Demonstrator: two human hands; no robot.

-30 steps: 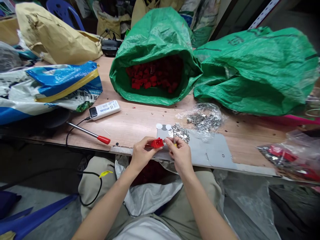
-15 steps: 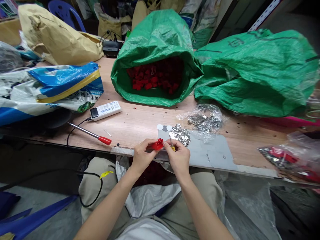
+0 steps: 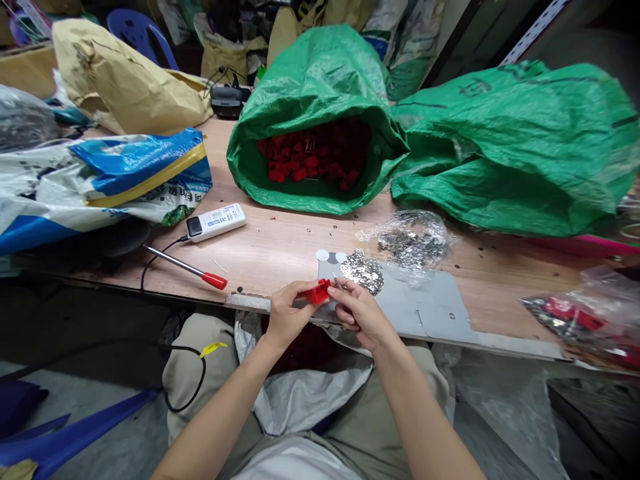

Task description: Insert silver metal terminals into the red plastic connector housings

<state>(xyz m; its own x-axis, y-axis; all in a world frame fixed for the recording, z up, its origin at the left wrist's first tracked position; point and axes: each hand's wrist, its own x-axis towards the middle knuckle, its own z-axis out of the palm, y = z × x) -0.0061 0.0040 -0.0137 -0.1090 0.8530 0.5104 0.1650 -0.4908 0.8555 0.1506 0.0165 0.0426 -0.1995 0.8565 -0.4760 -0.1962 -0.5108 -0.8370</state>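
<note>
Over the table's front edge, my left hand [image 3: 291, 310] pinches a small red plastic part [image 3: 319, 292] between thumb and fingers. My right hand [image 3: 363, 310] is closed beside it, its fingertips at the part's right side. A thin metal tool [image 3: 337, 283] shows between the right fingers; its yellow handle, seen a moment earlier, is now hidden in the hand. Just behind lies a pile of small shiny metal pieces [image 3: 363, 272] on a grey sheet [image 3: 435, 303]. Below the hands, a white sack [image 3: 295, 393] with red parts inside rests between the knees.
A green sack [image 3: 315, 73] full of red parts opens toward me, with another green sack [image 3: 520, 147] to its right. A clear bag of metal pieces [image 3: 415, 240] sits behind the grey sheet. At left are a white corded device [image 3: 216, 223] and a red-handled rod [image 3: 213, 279].
My right hand has turned, so the tool's yellow handle no longer shows and the fingers are more curled. The left hand keeps the red part in nearly the same place. The view shifted slightly.
</note>
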